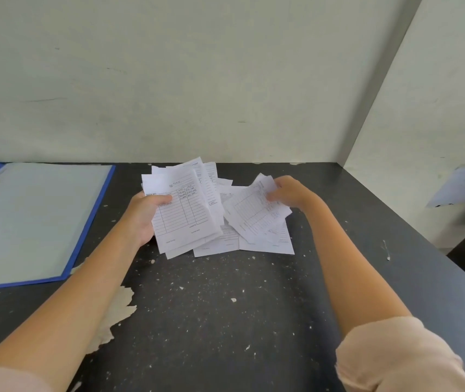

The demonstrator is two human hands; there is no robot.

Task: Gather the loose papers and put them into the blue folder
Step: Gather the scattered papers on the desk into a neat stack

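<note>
- While the folder (27, 222) lies open and flat at the left of the table (225, 306), only its pale inner page faces up inside the blue border.
- Left hand (143, 215) grips a fanned stack (186, 213) of printed forms, thumb pressed across the top form, well apart from the folder.
- Right hand (287, 192) pinches a crumpled sheet (253, 213) by its far edge, fingers curled round it.
- A loose pile (270, 246) lies flat on the table under both, just beside the stack.
</note>
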